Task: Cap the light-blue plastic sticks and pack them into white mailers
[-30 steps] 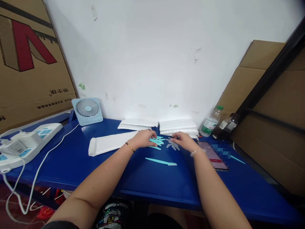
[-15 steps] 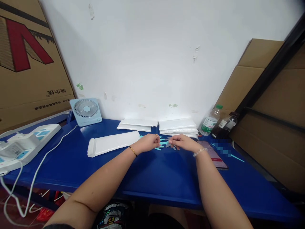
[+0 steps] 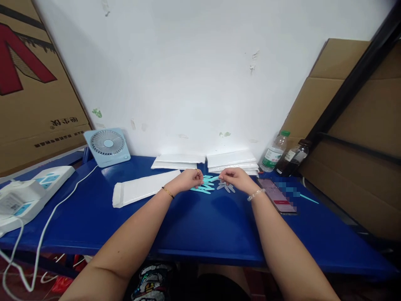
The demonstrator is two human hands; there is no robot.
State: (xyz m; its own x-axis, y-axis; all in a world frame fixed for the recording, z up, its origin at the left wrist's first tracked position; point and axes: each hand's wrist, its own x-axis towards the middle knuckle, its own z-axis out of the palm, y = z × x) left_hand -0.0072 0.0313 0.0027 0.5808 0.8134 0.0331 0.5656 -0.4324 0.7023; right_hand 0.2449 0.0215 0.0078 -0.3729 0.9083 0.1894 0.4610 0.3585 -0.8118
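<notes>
Between my two hands stretches a thin teal strip [image 3: 214, 179], above the blue table [image 3: 213, 225]. My left hand [image 3: 189, 179] is pinched at its left end, over several flat teal pieces [image 3: 205, 189] with pointed ends. The fingers of my right hand [image 3: 233, 177] are closed on the right end of the strip. Just below my right hand lie several grey translucent pieces [image 3: 226, 187]. A long white padded envelope [image 3: 144, 189] rests left of my left hand.
Two stacks of white envelopes [image 3: 178, 159] stand by the wall. A blue fan [image 3: 108, 146] and a power strip [image 3: 46, 184] are at left. At right are a phone [image 3: 277, 196], a green-capped bottle [image 3: 275, 154], a dark bottle [image 3: 291, 161] and another teal strip [image 3: 308, 198].
The teal strip now shows between both hands, and my hands have moved slightly up and left in view. More of the teal and grey pieces is uncovered. The whole view has shifted a little.
</notes>
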